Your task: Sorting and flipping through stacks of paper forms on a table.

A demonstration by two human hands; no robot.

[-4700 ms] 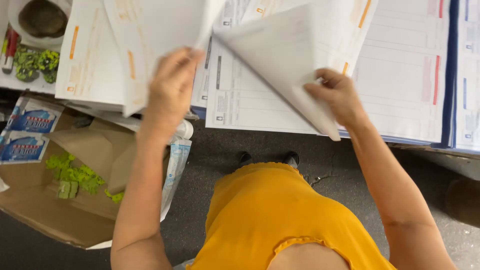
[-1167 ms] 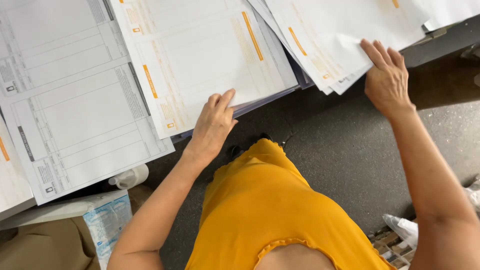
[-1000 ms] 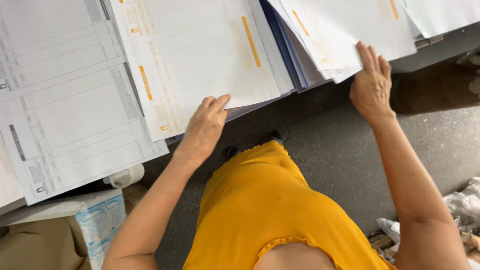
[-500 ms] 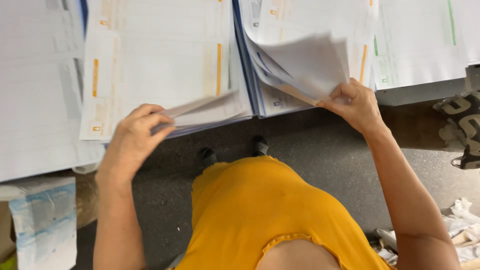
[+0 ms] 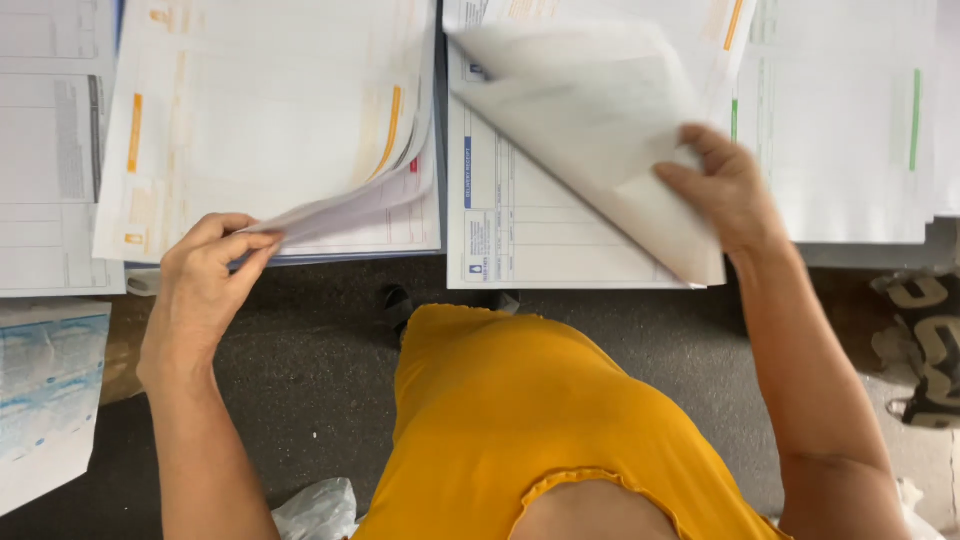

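**Thin form sheets lifted at their corners**

The sheets (image 5: 600,130) are light, limp paper that curls when raised and looks easy to crease, so a corner or near edge seems the best place to grip. One sheet is folded back off the blue-printed stack (image 5: 520,230) at about 1 o'clock; the right hand (image 5: 725,190) pinches its lower edge. At 10 o'clock, the left hand (image 5: 205,280) closes thumb and fingers on the lifted corners of the orange-marked stack (image 5: 270,120). Both stacks lie side by side on the worktop (image 5: 860,255).
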